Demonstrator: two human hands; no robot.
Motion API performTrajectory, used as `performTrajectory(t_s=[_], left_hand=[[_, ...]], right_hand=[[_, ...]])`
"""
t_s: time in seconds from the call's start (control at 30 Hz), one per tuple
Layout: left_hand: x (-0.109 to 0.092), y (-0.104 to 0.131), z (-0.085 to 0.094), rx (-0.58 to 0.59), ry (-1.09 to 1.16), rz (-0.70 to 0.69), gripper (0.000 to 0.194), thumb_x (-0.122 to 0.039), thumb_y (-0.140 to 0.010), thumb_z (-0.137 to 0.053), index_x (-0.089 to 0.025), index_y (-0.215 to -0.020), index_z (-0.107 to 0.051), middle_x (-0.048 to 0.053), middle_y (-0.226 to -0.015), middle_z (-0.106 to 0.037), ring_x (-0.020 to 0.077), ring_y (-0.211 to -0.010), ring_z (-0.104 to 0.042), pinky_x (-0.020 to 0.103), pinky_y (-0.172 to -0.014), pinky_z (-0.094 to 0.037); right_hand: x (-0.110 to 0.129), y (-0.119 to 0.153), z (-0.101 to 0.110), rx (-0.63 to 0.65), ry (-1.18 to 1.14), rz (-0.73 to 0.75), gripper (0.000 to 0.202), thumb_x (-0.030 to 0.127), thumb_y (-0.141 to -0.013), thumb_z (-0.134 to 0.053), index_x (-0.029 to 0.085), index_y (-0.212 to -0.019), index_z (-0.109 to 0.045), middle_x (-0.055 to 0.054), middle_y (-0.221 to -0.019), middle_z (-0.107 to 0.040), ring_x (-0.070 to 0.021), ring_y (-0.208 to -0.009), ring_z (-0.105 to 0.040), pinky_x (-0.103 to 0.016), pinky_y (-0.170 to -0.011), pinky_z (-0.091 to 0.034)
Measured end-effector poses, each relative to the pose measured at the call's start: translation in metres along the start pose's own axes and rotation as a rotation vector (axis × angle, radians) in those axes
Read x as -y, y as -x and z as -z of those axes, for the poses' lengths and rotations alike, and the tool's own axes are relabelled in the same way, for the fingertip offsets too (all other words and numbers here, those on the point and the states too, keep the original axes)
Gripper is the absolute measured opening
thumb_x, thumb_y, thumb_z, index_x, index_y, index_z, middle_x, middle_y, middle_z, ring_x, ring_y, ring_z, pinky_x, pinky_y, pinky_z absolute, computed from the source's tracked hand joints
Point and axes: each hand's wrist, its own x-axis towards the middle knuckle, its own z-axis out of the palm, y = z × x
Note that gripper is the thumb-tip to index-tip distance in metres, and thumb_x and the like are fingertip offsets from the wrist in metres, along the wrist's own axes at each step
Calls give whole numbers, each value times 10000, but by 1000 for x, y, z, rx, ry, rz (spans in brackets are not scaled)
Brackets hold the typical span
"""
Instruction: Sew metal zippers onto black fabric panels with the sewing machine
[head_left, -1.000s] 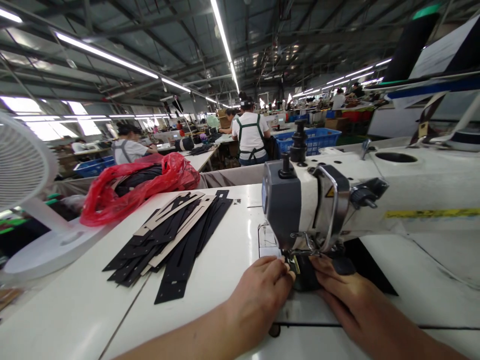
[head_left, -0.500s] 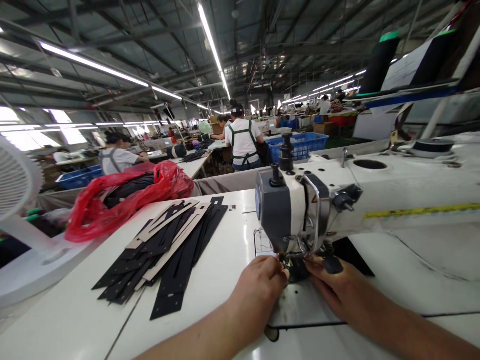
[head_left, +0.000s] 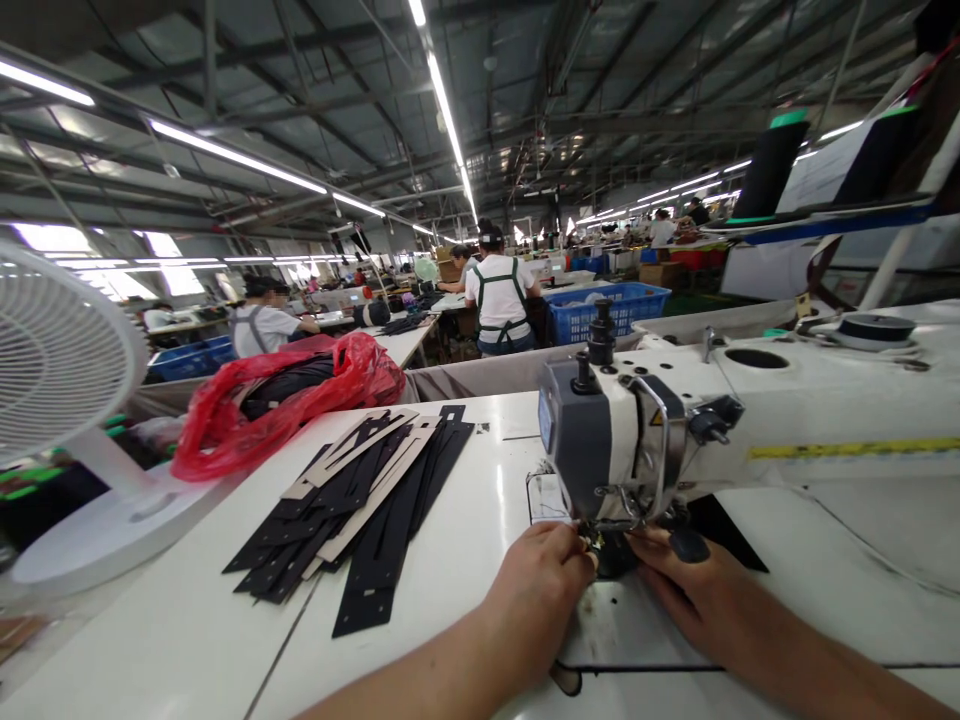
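Observation:
A white and grey sewing machine stands before me, and both hands are at its needle area. My left hand is closed left of the presser foot, thumb and fingers pinched at the edge of a black strip. Opposite it, my right hand has its fingers pressed together on the strip's right side, partly behind a dark knob-like lever. The machine head and my fingers hide most of the strip. A black flat piece shows beyond my right hand; whether it is the same strip I cannot tell.
Left of the machine lies a fanned pile of black and beige strips. Behind it sits a red plastic bag with dark pieces, beside a white fan. Black thread cones stand at upper right. A person works beyond, near a blue crate.
The whole view has shifted, with the scene sitting slightly further right and lower and more of the fan showing. Both hands remain at the needle in nearly the same pose.

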Motion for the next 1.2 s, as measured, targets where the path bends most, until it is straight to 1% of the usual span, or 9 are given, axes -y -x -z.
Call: performTrajectory(t_s=[0.2,0.33,0.5,0.63,0.73,0.9,1.03,1.2], left_hand=[[1,-3,3,17,9,10,102,-108,-775,-631,-161,-862,-620,40,-857,-624,185,-823,-586,305,-798,-492],[1,-4,4,35,5,-2,108,-118,-801,-611,-169,-896,-619,42,-891,-630,181,-862,-589,303,-827,-483],[1,-4,4,45,-3,0,87,-108,-805,-601,-156,-875,-619,51,-897,-637,189,-870,-591,313,-841,-482],[0,-4,6,34,4,-3,53,-125,-824,-583,-145,-851,-624,50,-862,-633,194,-838,-591,319,-824,-489],[-1,-5,9,50,-9,12,60,-137,-840,-570,-142,-835,-629,50,-848,-624,187,-817,-584,314,-805,-494],[-1,-6,11,74,-19,7,86,-149,-857,-547,-141,-842,-631,50,-834,-614,179,-796,-578,313,-792,-493],[0,-5,8,51,-7,-4,79,-122,-841,-561,-139,-854,-637,47,-826,-623,180,-787,-583,315,-796,-489],[4,-3,1,-11,30,-1,98,-97,-832,-560,-157,-844,-638,37,-822,-629,173,-781,-589,300,-785,-489]], right_hand=[[1,-1,1,-22,40,17,242,140,-861,-408,169,-974,-619,-97,-949,-675,-197,-881,-646,-300,-767,-532],[1,-1,1,-30,39,16,279,138,-856,-412,186,-1037,-619,-86,-979,-676,-199,-890,-647,-305,-773,-533],[-2,-1,0,-3,6,-8,279,149,-876,-401,184,-1042,-623,-88,-1002,-672,-204,-917,-642,-310,-789,-532],[-4,-1,-1,-7,13,-8,275,153,-890,-373,178,-986,-631,-86,-956,-678,-201,-896,-647,-311,-769,-539],[-3,-3,1,-8,31,6,277,155,-892,-361,164,-929,-636,-96,-930,-680,-207,-888,-650,-317,-756,-543],[0,-7,5,-10,51,31,280,139,-877,-364,162,-945,-635,-101,-953,-679,-208,-900,-647,-323,-761,-542],[-1,-6,5,-19,61,62,288,117,-863,-356,146,-926,-635,-101,-921,-683,-211,-874,-652,-314,-737,-547],[-3,-5,0,14,61,37,270,129,-872,-363,169,-927,-624,-79,-905,-679,-199,-889,-644,-306,-760,-535]])
